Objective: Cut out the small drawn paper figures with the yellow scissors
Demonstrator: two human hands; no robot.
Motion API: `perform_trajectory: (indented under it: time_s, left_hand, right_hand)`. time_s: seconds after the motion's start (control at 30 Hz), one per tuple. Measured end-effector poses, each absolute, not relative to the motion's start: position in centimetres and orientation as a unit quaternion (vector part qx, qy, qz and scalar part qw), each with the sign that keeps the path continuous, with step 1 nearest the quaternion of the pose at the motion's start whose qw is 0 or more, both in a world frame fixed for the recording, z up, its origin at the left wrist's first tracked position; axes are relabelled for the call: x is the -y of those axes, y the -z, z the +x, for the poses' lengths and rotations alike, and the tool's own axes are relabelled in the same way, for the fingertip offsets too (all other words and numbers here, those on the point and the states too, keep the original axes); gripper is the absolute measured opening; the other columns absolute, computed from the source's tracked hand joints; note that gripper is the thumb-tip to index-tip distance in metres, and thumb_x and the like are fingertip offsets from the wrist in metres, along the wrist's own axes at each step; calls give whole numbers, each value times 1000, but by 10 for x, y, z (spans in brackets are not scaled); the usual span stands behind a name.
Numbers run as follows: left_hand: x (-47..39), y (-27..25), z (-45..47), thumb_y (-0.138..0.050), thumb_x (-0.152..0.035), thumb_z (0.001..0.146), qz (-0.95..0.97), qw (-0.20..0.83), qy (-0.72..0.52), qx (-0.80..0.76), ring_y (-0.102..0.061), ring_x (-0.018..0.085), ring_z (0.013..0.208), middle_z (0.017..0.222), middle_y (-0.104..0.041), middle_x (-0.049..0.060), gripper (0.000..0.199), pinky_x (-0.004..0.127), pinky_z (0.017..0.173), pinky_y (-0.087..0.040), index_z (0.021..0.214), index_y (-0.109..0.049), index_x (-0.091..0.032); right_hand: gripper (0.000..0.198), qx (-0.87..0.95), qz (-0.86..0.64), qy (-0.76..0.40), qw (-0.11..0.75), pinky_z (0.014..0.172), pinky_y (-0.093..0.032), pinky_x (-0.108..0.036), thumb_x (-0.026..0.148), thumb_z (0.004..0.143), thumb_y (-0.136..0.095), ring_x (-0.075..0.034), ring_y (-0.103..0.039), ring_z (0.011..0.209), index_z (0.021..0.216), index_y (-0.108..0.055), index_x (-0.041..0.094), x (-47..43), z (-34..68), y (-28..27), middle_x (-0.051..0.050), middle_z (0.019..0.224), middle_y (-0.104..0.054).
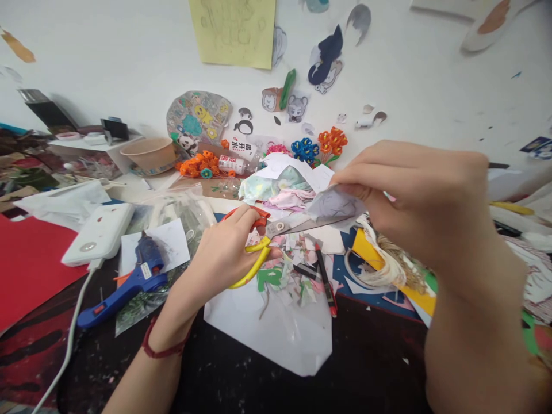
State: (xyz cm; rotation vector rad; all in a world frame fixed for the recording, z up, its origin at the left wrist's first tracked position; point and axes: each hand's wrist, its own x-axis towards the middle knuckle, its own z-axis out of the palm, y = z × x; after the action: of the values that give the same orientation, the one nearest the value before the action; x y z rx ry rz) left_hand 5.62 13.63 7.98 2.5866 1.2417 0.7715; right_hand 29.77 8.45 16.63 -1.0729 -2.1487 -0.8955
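My left hand [228, 244] is closed around the handles of a pair of scissors [280, 226], one handle red and the other yellow. The blades point right and reach a small piece of pale paper [335, 206] with faint drawn lines. Pinched between thumb and fingers, that paper hangs from my right hand [405, 190], which is raised at the right. Below the scissors lie many paper scraps [297, 276] on a white sheet [276, 330]. A black and red pen [325, 282] rests beside the scraps.
At left are a blue glue gun [144, 267], a white power strip [101, 233] and red paper [30, 259]. Behind stand orange flowers [200, 165], a tan bowl [149, 154] and crumpled pastel cloth or paper [276, 187]. A bundle of pale string [383, 264] lies at right.
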Motion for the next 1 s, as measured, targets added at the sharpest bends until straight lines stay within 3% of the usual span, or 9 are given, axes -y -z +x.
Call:
perform_trajectory:
  time_s: [0.67,1.0]
  left_hand:
    - [-139,-78,55,-64,-47,88,876,110,-269,-385,-52,16,74,86,-58,1,33,27,62,-31,83,-45,-21]
    - [-138,-78,54,-65,-42,89,878,107,-272,-379,-47,15,69,81,-53,-1,30,27,61,-29,84,-44,-21]
  right_hand:
    - [32,799,-408,338,284,55,-40,-32,-3,85,-51,-18,-69,77,83,-67,24,-83,299,-167,2,80,-72]
    - [37,796,-404,348,287,54,-39,-32,-9,79,-49,-19,-71,77,80,-68,23,-82,299,-168,2,79,-72]
